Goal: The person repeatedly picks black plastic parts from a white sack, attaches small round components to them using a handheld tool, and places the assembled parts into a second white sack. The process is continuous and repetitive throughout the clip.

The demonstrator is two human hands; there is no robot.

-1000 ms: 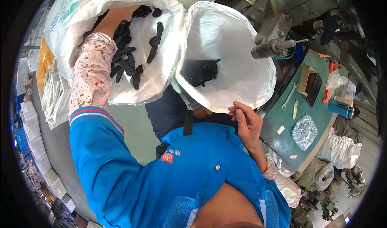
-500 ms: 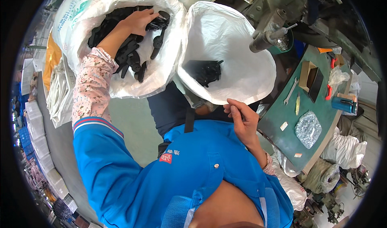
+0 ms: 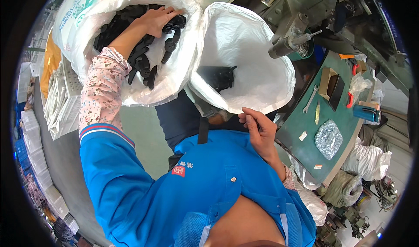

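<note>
A left hand (image 3: 155,22) inside a large white plastic sack (image 3: 188,46).
Its fingers spread over long black plastic parts (image 3: 170,45); grip unclear. Right of that sack, the right hand (image 3: 260,132) is loosely curled, seemingly empty.

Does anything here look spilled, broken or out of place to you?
Nothing clearly stands out. The black parts lie inside the two white sacks, jumbled but with none visibly spilled. The wrench lies loose on the green table, which looks merely untidy.
</note>
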